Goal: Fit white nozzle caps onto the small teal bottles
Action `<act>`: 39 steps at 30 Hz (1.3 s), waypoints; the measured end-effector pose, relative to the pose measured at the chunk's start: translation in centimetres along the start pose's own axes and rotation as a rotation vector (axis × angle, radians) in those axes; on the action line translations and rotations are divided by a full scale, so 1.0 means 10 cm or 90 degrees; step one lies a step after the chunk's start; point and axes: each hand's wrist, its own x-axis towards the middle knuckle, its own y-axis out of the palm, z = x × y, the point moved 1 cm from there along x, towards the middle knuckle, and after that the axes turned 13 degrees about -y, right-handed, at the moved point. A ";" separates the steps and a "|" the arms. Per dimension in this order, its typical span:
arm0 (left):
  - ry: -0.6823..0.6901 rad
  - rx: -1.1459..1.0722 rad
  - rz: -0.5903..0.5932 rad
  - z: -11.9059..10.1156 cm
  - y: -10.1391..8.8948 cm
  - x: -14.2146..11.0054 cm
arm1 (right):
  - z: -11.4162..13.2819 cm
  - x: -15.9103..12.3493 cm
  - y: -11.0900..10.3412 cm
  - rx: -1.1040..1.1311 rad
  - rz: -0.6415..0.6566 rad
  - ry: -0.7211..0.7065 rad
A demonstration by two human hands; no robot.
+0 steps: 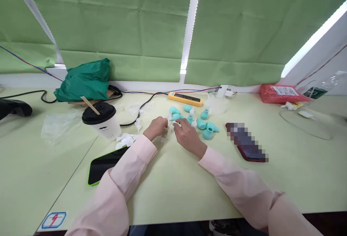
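Note:
Both my hands rest on the pale green table (pixel 173 185) near its middle. My left hand (pixel 156 127) is curled with its fingertips pinched on a small white piece (pixel 170 122). My right hand (pixel 187 134) meets it from the right, fingers touching the same small white piece. Several small turquoise plastic parts (pixel 207 129) with white caps lie scattered just behind and to the right of my hands. Both arms wear pale pink sleeves.
A paper cup with a black lid and wooden stirrer (pixel 102 120) stands left of my hands, with crumpled white wrappers (pixel 125 140) beside it. A green-edged phone (pixel 104 165) lies near-left, a dark red phone (pixel 248 144) to the right. A yellow power strip (pixel 185 99), cables, a green bag (pixel 85 80) and a red packet (pixel 282 93) line the back.

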 end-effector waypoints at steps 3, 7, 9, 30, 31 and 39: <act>-0.011 -0.011 0.004 0.00 0.03 0.01 | 0.01 0.11 0.20 -0.002 0.118 0.048; -0.003 -0.058 -0.007 -0.03 -0.04 -0.01 | -0.01 0.14 0.28 0.019 0.131 0.056; 0.011 -0.098 -0.014 -0.06 -0.11 -0.04 | 0.00 0.11 0.24 0.031 0.124 0.049; -0.180 -0.846 0.179 -0.28 0.11 -0.90 | 0.08 -0.56 -0.02 1.233 -0.167 0.422; -0.182 -0.858 0.180 -0.29 0.11 -0.91 | 0.08 -0.56 -0.01 1.218 -0.169 0.423; -0.195 -0.859 0.139 -0.31 0.14 -0.95 | 0.11 -0.56 -0.03 1.098 -0.206 0.438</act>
